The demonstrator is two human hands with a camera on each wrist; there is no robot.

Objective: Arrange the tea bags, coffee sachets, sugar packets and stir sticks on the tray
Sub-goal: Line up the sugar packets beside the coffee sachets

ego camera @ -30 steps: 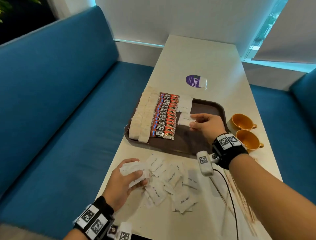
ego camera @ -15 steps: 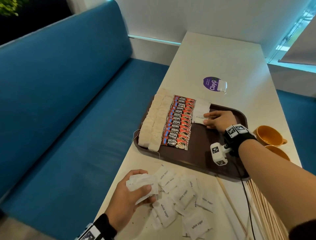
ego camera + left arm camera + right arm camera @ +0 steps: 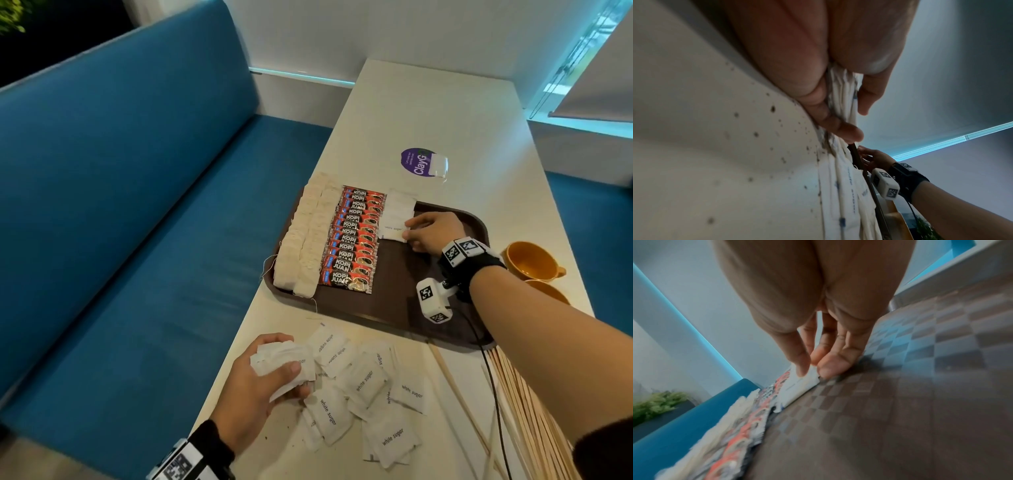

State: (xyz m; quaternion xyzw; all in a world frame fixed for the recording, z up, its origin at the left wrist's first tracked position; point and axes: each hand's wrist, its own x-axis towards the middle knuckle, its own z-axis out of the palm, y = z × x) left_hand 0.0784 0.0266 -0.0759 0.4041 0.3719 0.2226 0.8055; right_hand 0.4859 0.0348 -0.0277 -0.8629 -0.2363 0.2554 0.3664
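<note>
I am seeing the right hand, which was hovering a second ago, now pinching a sugar packet flat against the tray at centre frame, extending the third column beside the coffee sachets and tea bags. The left hand is gripping a wad of packets at lower left, fingers curled round it. I am judging sugar barely begun; the loose packets and stir sticks are lying on the bench, lower right.
</note>
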